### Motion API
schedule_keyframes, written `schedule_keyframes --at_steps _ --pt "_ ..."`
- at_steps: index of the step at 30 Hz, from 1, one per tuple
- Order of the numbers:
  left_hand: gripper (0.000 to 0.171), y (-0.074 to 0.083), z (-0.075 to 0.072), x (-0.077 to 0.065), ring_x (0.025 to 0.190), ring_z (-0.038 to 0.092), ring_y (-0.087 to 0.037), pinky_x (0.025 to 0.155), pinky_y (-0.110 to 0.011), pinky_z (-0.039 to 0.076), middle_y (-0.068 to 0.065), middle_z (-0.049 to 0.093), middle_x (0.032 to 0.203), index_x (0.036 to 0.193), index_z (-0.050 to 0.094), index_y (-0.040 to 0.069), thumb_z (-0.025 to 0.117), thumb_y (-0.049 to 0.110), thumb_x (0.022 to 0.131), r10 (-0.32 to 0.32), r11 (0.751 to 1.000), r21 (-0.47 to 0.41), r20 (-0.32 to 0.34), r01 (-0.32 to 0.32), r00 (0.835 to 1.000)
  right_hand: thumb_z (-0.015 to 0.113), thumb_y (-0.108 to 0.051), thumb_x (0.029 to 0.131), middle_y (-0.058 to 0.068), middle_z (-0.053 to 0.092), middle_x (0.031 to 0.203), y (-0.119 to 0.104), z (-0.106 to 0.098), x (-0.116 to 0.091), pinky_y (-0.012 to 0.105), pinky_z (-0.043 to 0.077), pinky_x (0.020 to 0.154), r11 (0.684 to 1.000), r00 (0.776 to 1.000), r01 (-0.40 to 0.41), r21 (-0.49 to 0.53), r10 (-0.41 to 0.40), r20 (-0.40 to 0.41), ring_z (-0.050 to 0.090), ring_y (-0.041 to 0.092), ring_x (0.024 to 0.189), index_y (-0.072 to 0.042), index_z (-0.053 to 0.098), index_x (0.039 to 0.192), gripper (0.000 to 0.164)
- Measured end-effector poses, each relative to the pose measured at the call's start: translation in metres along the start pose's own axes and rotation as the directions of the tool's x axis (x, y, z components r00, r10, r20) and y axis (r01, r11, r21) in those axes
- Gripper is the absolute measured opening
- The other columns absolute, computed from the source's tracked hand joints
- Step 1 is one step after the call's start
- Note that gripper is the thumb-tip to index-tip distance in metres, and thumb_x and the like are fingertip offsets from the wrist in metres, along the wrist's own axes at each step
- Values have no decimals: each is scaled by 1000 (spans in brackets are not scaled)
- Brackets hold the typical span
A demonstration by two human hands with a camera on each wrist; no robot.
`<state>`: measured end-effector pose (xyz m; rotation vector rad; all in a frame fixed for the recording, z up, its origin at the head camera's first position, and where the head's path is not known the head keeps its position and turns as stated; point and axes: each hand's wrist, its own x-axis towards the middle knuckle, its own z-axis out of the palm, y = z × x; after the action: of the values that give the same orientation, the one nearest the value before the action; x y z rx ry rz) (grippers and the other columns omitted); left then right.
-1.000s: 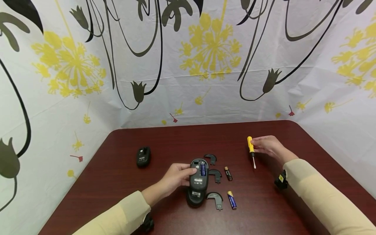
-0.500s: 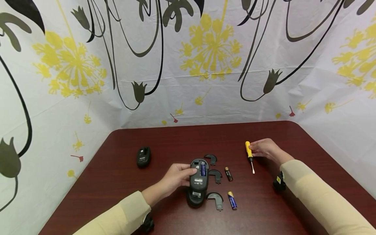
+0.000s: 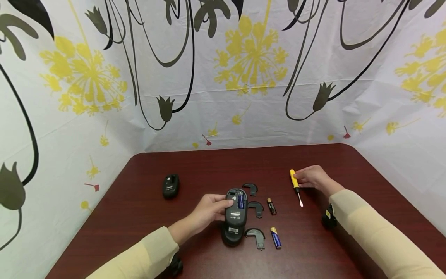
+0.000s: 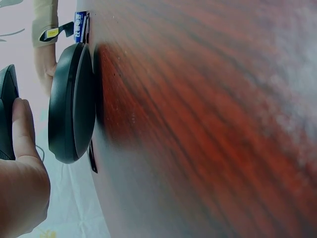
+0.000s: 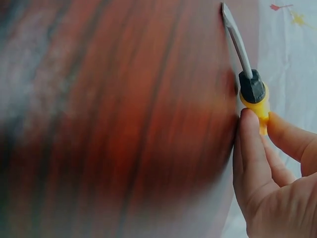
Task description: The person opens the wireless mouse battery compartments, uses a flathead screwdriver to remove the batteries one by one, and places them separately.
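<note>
In the head view, my left hand [image 3: 210, 209] holds a black computer mouse [image 3: 235, 217] underside up, thumb across it. Its battery bay is uncovered, with a blue battery [image 3: 241, 200] inside. Directly below it, partly hidden, a second black mouse [image 3: 232, 237] lies on the table; the left wrist view shows this mouse [image 4: 72, 104] beside the hand. Over at the right, my right hand [image 3: 316, 179] pinches a screwdriver [image 3: 293, 179] by its yellow handle between thumb and fingers. Its flat metal blade [image 5: 237, 42] points toward the near side, close over the tabletop.
Three curved battery covers [image 3: 257, 237] sit in a column right of the held mouse. Beside them lie a black battery [image 3: 271, 206] and a blue battery [image 3: 275, 238]. Another mouse [image 3: 170, 186] rests at the left of the dark red table [image 3: 209, 166]. A patterned cloth [image 3: 223, 128] hangs behind.
My right hand has moved a little left and nearer with the screwdriver, slowing over the last half second. The left hand and its mouse have stayed put.
</note>
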<state>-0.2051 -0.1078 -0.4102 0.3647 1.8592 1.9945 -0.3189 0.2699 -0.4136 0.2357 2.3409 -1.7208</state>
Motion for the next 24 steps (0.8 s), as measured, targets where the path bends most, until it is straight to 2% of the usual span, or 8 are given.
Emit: schedule_keyframes --at_steps 7,24 --pt "43 0 0 0 83 69 -19 74 -36 58 -19 70 101 126 57 -13 62 16 95 9 1000 3 -2 -9 1000 63 -5 93 24 62 110 -4 6 -4 41 58 75 991 999 43 -128 -47 -26 64 18 80 19 56 118 36" --pt "41 1 3 -1 82 69 -19 75 -37 58 -20 69 102 125 57 -13 62 15 95 3 1000 4 -7 -3 1000 60 -1 94 36 51 127 0 6 -5 39 58 76 992 999 37 -122 -41 -25 63 26 91 20 53 122 36"
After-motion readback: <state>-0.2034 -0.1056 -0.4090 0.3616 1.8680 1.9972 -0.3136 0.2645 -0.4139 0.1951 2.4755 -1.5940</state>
